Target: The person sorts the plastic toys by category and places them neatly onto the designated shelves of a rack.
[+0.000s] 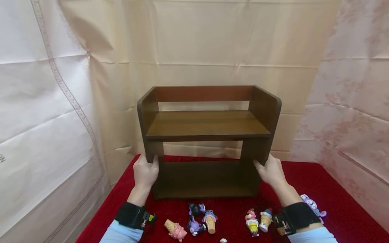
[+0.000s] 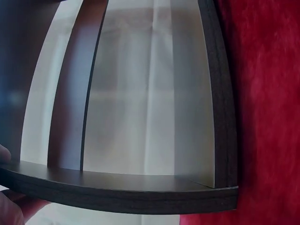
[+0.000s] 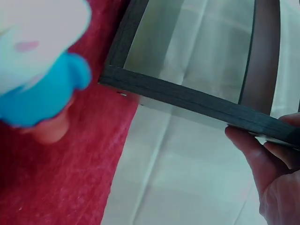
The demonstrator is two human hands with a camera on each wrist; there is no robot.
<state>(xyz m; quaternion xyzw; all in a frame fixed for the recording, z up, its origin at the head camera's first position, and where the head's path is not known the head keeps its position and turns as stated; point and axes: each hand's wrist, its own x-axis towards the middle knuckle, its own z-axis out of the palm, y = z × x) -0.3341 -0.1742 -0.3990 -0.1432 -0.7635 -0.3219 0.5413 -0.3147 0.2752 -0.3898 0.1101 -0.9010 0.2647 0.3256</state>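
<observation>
A dark brown two-tier wooden shelf (image 1: 209, 123) stands upright on the red cloth in the head view, its open front toward me. My left hand (image 1: 146, 170) grips the left side panel, thumb on the inner face and the other fingers behind the outer side. On the opposite panel my right hand (image 1: 271, 169) holds on in the same way. The left wrist view shows the panel edge (image 2: 117, 199) with a thumb (image 2: 3, 153) over it. In the right wrist view, fingers of the right hand (image 3: 281, 187) lie against the outer side of the panel (image 3: 187, 101).
Before the shelf, several small figures lie on the red cloth (image 1: 121, 199): a pink one (image 1: 177, 232), purple ones (image 1: 194, 225), cone-shaped ones (image 1: 210, 221), a yellow-and-red one (image 1: 252, 222). A purple-white figure (image 1: 311, 204) lies by the right forearm. Pale curtains (image 1: 212, 44) hang behind.
</observation>
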